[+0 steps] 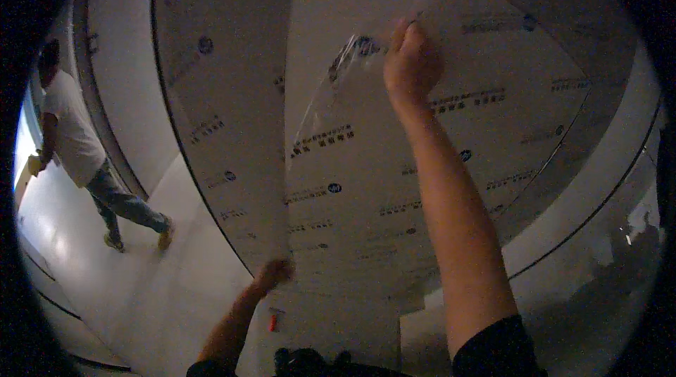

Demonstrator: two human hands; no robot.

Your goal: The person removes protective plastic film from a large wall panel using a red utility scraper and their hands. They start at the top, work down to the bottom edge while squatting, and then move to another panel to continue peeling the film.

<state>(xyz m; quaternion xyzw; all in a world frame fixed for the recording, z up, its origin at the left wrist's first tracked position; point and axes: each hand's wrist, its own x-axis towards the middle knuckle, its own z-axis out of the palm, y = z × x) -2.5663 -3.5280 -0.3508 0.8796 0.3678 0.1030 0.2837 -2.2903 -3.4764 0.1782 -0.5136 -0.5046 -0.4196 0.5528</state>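
Note:
A tall panel covered in clear protective film printed with writing and round logos stands before me. My right hand is closed on the upper part of the film, which is pulled into bright creases to the left of that hand. My left hand is lower down, near the panel's lower left edge; its fingers look curled, but the dim, blurred view does not show whether it grips anything. A small red-handled object lies below my left hand.
At the far left another person in a light shirt and jeans walks on the pale floor, a yellow thing in one hand. A dark-edged wall panel stands behind. Crumpled clear film appears at the right.

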